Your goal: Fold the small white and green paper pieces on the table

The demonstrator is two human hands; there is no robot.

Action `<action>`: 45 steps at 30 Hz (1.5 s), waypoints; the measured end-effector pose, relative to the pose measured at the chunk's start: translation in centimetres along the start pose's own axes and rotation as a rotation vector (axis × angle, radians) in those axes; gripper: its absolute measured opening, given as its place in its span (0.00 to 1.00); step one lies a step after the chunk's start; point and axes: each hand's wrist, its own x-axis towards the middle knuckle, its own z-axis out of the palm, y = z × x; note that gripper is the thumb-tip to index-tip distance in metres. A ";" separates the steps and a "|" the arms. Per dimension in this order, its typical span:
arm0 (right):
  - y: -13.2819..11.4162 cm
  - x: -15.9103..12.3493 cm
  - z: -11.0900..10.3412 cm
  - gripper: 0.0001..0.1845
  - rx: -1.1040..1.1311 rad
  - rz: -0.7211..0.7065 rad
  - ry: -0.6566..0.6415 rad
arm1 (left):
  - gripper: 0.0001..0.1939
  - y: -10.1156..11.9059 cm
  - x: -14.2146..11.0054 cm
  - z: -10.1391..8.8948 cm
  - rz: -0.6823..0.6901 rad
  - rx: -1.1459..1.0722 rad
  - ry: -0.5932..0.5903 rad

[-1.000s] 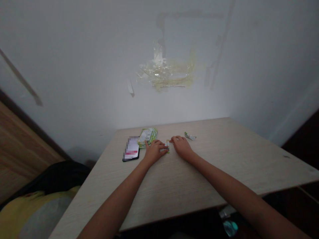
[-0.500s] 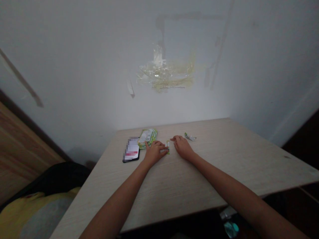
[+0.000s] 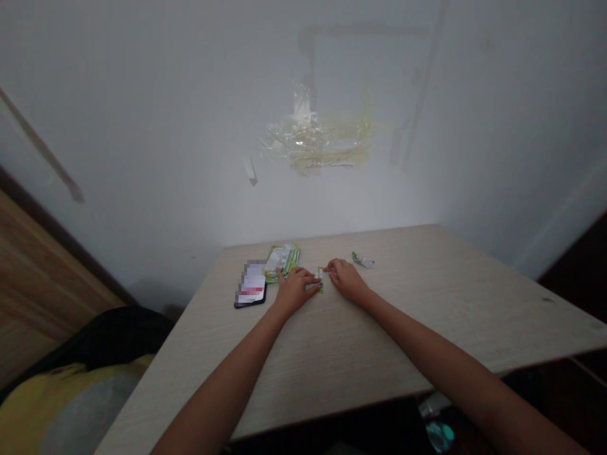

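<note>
A small, flat green-and-white packet (image 3: pixel 321 278) lies on the table between my hands. The fingers of my left hand (image 3: pixel 294 287) are closed on its left edge, covering part of it. From the other side, my right hand (image 3: pixel 347 279) rests low on the table with its fingers stretched towards the packet. Its fingertips are at the packet's upper right edge, apparently touching it without a visible grip. Just beyond my left hand is a larger green-and-white packet (image 3: pixel 283 259). A crumpled small wrapper (image 3: pixel 363 260) lies past my right hand.
A phone (image 3: pixel 250 289) with a lit, blurred screen lies left of the larger packet. The pale wooden table (image 3: pixel 379 354) meets a wall (image 3: pixel 190 158) bearing tape remnants. Below the front edge is a bottle with a teal cap (image 3: pixel 446 433). Yellow-and-grey fabric (image 3: pixel 61 404) sits at lower left.
My right fingertips drew slightly away from the small packet half a second ago and are now back at its edge. My left hand has stayed in place on it.
</note>
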 end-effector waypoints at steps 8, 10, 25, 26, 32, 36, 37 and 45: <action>0.1 -0.2 0.0 0.07 0.073 -0.123 0.016 | 0.12 -0.1 0.0 0.4 0.016 0.011 0.026; 0.2 -0.2 0.1 0.07 0.078 -0.126 0.028 | 0.12 -0.2 0.0 0.5 0.017 0.009 0.030; -0.1 -0.6 -0.3 0.07 0.111 -0.172 0.053 | 0.11 -0.2 0.3 -0.1 0.036 0.043 -0.019; -0.1 -0.6 -0.3 0.07 0.115 -0.179 0.059 | 0.11 -0.1 0.3 -0.1 0.037 0.051 -0.026; 0.1 -0.7 -0.2 0.08 0.141 -0.240 0.085 | 0.12 -0.1 0.2 -0.2 0.033 0.068 -0.027; -0.1 -1.0 -0.3 0.10 0.154 -0.279 0.105 | 0.11 -0.1 0.2 -0.1 0.043 0.065 -0.014; -0.1 -1.1 -0.4 0.10 0.158 -0.285 0.111 | 0.11 -0.1 0.2 -0.2 0.044 0.063 -0.012; -0.2 -1.5 -0.6 0.13 0.209 -0.363 0.113 | 0.11 -0.2 0.2 -0.2 0.042 0.033 -0.006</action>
